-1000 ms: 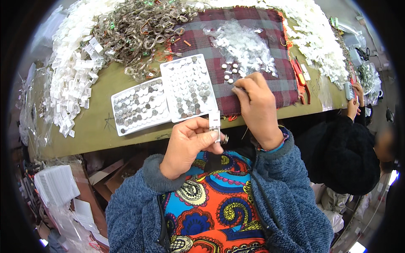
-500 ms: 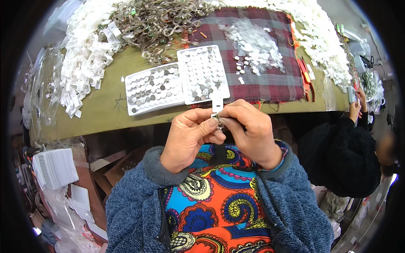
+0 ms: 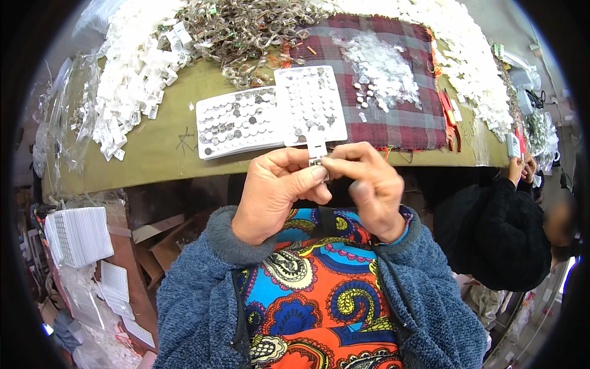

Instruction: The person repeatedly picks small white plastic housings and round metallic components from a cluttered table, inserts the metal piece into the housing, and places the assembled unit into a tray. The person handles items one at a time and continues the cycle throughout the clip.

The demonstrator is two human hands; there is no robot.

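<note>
Just past the near table edge, my left hand (image 3: 276,190) pinches a small white plastic case (image 3: 316,149) between thumb and fingers. The case has a flap with a slot standing up from it; its lower end is hidden by my fingertips. My right hand (image 3: 372,187) reaches in from the other side. Its index fingertip rests at the case, while the thumb hangs apart, slightly blurred. Directly beyond my hands lies a white tray (image 3: 341,136) of small round discs, some white, some silver-grey. A second tray (image 3: 200,132) of such discs overlaps its left side.
White plastic parts (image 3: 132,80) heap up at the left, brown-grey wire coils (image 3: 246,31) at the back. Clear flat pieces (image 3: 384,67) lie on a plaid cloth (image 3: 399,129), beside red-handled pliers (image 3: 450,120). A person in black (image 3: 510,240) works at the right. Stacked trays (image 3: 80,237) stand lower left.
My right thumb has come away from the white case and dropped lower, leaving the index finger at it. My left hand keeps its pinch. The whole view has shifted slightly.
</note>
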